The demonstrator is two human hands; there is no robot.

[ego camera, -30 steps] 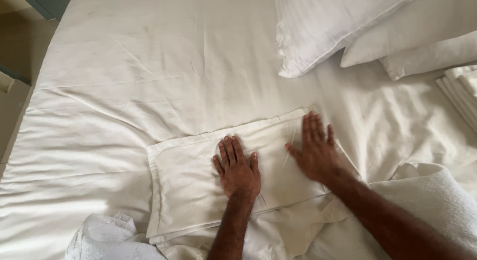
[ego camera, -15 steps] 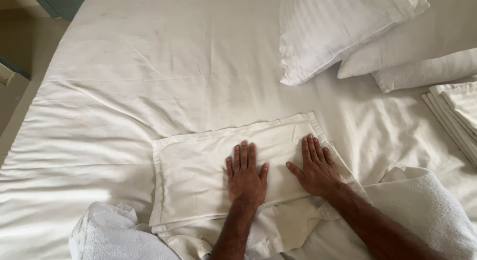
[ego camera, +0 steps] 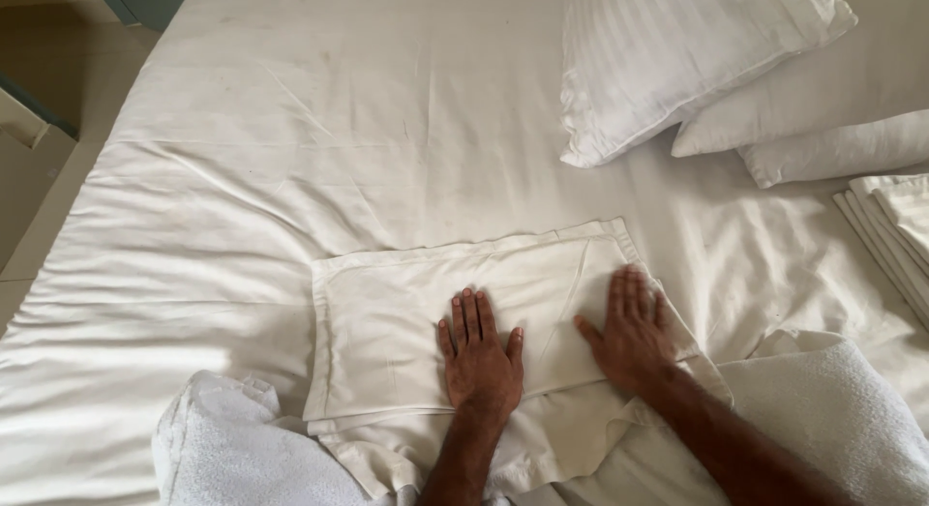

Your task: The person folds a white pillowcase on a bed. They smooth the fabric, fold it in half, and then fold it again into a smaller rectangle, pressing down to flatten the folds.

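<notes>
Both hands (ego camera: 481, 356) flat atop folded pillowcase (ego camera: 406, 312).

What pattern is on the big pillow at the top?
Faint white-on-white stripes on the big white pillow, head view.

a folded pillowcase (ego camera: 484, 312) lies flat on the bed (ego camera: 290, 158), near its front edge. both hands rest on it, the left hand (ego camera: 479, 356) at its middle, the right hand (ego camera: 629, 332) toward its right end. towels (ego camera: 242, 448) lie in front. pillows (ego camera: 677, 61) sit behind, to the right, with stacked linen (ego camera: 895, 235) just before them.
</notes>
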